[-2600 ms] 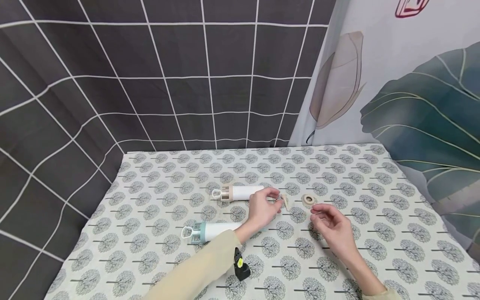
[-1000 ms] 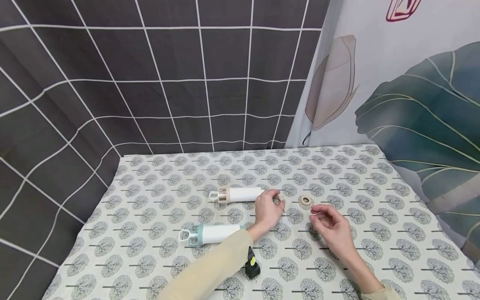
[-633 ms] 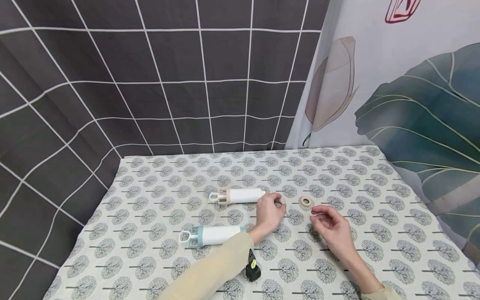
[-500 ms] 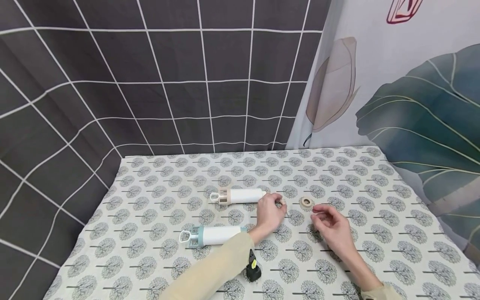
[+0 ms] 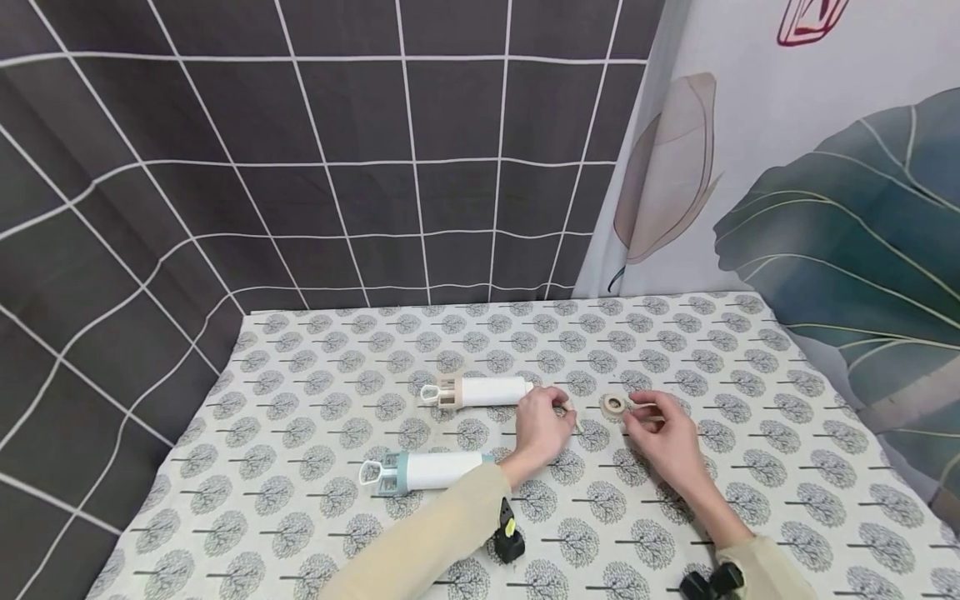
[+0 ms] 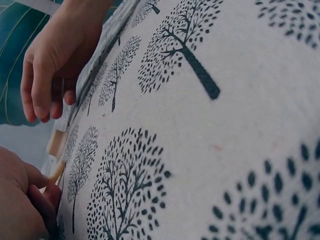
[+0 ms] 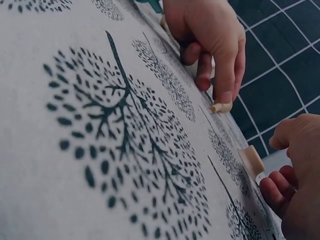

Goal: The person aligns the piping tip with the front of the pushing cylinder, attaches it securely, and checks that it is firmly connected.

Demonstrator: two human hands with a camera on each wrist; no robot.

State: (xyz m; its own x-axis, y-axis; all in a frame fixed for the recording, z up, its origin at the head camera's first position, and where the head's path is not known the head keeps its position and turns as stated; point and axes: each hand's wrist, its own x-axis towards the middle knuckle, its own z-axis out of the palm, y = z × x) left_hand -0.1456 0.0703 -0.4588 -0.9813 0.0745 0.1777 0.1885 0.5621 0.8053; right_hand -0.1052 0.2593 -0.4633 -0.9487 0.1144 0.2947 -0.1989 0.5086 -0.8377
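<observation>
My left hand (image 5: pixel 542 422) pinches a small beige elbow-shaped piece (image 7: pixel 221 107) between thumb and finger, close over the cloth. It sits by the right end of a white cylinder (image 5: pixel 491 390) that has a slotted beige collar and a white loop handle. A round beige ring-shaped part (image 5: pixel 613 405) with a dark hole lies on the cloth between the two hands. At its right side is my right hand (image 5: pixel 666 437), fingertips near its edge and fingers loosely curled with nothing in them. In the right wrist view the beige ring (image 7: pixel 251 161) is just beyond those fingertips.
A second white cylinder (image 5: pixel 442 471) with a teal slotted collar lies nearer the front, beside my left forearm. The table is covered with a tree-print cloth (image 5: pixel 300 467). A dark gridded curtain (image 5: pixel 345 200) hangs behind, a leaf-print curtain (image 5: pixel 847 242) at the right.
My right hand has shifted up and slightly left, closer to the beige ring. The left hand has moved a little right since the oldest frame, still at the elbow piece. The cylinders lie as before.
</observation>
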